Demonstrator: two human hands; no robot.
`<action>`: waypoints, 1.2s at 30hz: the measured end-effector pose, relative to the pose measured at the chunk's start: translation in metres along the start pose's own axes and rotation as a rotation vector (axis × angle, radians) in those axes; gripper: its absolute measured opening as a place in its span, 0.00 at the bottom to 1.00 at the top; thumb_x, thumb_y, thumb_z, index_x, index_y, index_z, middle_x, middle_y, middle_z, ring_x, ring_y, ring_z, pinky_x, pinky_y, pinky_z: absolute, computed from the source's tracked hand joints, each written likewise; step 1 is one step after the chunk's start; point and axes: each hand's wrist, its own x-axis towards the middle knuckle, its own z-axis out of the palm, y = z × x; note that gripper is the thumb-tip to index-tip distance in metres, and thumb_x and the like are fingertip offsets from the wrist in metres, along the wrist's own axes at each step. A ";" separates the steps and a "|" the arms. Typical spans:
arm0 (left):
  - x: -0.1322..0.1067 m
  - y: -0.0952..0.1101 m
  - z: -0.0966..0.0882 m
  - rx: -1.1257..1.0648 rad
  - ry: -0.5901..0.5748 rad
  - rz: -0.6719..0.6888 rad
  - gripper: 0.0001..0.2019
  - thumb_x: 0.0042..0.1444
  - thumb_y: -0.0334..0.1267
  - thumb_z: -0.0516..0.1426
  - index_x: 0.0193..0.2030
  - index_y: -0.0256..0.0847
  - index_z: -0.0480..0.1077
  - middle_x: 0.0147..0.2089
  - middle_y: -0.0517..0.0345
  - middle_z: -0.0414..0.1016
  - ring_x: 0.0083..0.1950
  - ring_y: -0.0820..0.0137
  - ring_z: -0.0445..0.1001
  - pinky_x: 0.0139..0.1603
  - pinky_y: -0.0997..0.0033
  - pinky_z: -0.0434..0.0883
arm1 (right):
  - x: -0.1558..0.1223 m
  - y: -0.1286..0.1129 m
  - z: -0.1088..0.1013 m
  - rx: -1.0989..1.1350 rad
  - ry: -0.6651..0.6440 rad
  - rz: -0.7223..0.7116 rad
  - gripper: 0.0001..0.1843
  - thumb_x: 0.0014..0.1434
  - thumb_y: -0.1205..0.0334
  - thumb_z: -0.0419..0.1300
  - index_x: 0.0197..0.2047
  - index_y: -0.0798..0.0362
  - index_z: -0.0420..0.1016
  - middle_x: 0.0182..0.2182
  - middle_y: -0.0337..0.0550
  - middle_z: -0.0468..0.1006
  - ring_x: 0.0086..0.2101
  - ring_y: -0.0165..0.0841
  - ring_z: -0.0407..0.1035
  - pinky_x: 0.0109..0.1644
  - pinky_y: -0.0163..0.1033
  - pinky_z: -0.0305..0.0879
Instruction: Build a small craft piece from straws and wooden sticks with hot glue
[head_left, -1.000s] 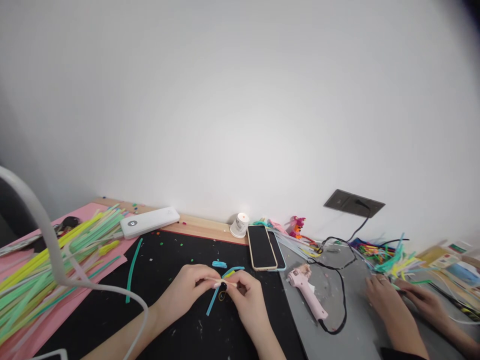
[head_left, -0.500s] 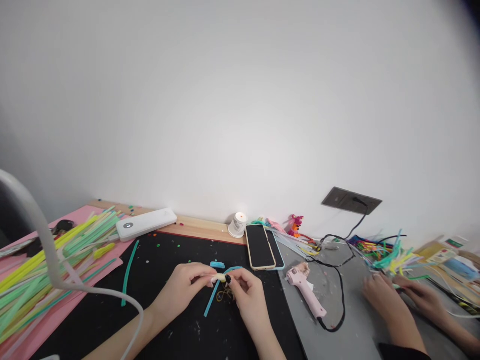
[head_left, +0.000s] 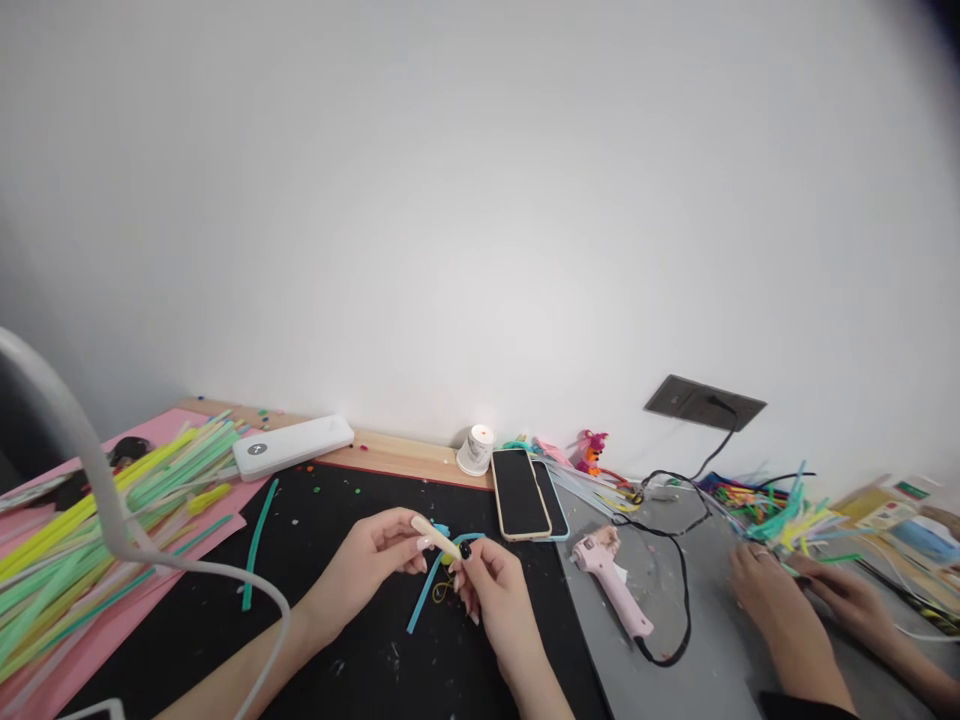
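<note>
Above the black mat [head_left: 375, 650], a short cream pipe cleaner piece [head_left: 436, 537] spans my two hands. My left hand [head_left: 379, 555] pinches its left part between thumb and fingers. The thumb and fingertips of my right hand [head_left: 491, 585] close on its right end. Behind and below the fingers, a blue pipe cleaner [head_left: 421, 600] lies on the mat, partly covered. A thin yellowish loop [head_left: 442, 593] shows beside the right fingertips. Further left on the mat rests a teal pipe cleaner [head_left: 259, 545].
Many pastel pipe cleaners [head_left: 172, 490] cover pink paper at the left, near a white oblong device [head_left: 292, 447]. A paper cup [head_left: 476, 450] and phones [head_left: 519, 495] stand behind my hands. Right are a pink glue gun [head_left: 615, 590] and another person's hands [head_left: 780, 600].
The cream piece now shows more of its length and tilts, its left end raised. My left hand has shifted slightly left and up, and the right fingers have spread a little lower.
</note>
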 end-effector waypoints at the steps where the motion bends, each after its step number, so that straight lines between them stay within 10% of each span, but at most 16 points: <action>1: -0.001 0.001 0.002 -0.028 -0.026 -0.026 0.12 0.51 0.44 0.59 0.35 0.36 0.72 0.31 0.57 0.75 0.30 0.72 0.71 0.35 0.73 0.69 | -0.001 0.000 0.001 -0.029 -0.014 -0.017 0.18 0.55 0.50 0.57 0.22 0.55 0.67 0.15 0.32 0.64 0.14 0.23 0.52 0.18 0.29 0.45; 7: -0.004 0.003 0.004 -0.185 -0.088 -0.098 0.12 0.53 0.45 0.59 0.32 0.36 0.71 0.29 0.59 0.72 0.32 0.72 0.70 0.37 0.73 0.69 | -0.008 -0.005 0.001 -0.305 -0.098 -0.156 0.17 0.57 0.61 0.55 0.18 0.54 0.69 0.15 0.33 0.64 0.17 0.26 0.57 0.23 0.31 0.51; 13: -0.003 0.004 0.000 -0.213 -0.067 -0.105 0.12 0.55 0.46 0.58 0.36 0.37 0.70 0.32 0.59 0.72 0.37 0.70 0.71 0.42 0.70 0.70 | -0.007 -0.014 -0.038 -0.649 0.429 -0.392 0.19 0.58 0.56 0.52 0.18 0.52 0.64 0.17 0.38 0.67 0.21 0.32 0.62 0.27 0.35 0.55; 17: -0.001 0.003 0.000 -0.222 -0.054 -0.106 0.12 0.55 0.46 0.58 0.34 0.37 0.69 0.29 0.61 0.70 0.34 0.73 0.69 0.42 0.71 0.69 | -0.005 -0.018 -0.092 -0.835 0.687 -0.182 0.11 0.55 0.55 0.53 0.33 0.53 0.71 0.27 0.45 0.75 0.27 0.38 0.68 0.32 0.38 0.60; 22: 0.000 0.000 0.001 -0.216 -0.069 -0.086 0.13 0.54 0.45 0.59 0.29 0.37 0.66 0.26 0.65 0.66 0.29 0.75 0.66 0.38 0.73 0.68 | -0.013 -0.013 -0.142 -1.212 0.686 0.274 0.25 0.52 0.57 0.54 0.52 0.59 0.68 0.45 0.62 0.73 0.44 0.55 0.68 0.42 0.50 0.62; 29: -0.002 0.006 0.002 -0.188 -0.053 -0.162 0.16 0.52 0.49 0.58 0.37 0.37 0.69 0.26 0.64 0.67 0.28 0.73 0.67 0.31 0.73 0.67 | -0.012 -0.022 -0.135 -1.329 0.649 0.581 0.25 0.54 0.61 0.49 0.55 0.58 0.63 0.51 0.66 0.66 0.49 0.55 0.65 0.45 0.52 0.61; 36: -0.002 0.000 -0.002 -0.200 -0.019 -0.147 0.20 0.54 0.47 0.58 0.50 0.39 0.69 0.28 0.65 0.63 0.25 0.78 0.59 0.26 0.77 0.57 | -0.002 -0.017 -0.147 -1.203 0.551 0.591 0.23 0.53 0.59 0.50 0.50 0.63 0.64 0.43 0.66 0.72 0.45 0.55 0.69 0.42 0.51 0.64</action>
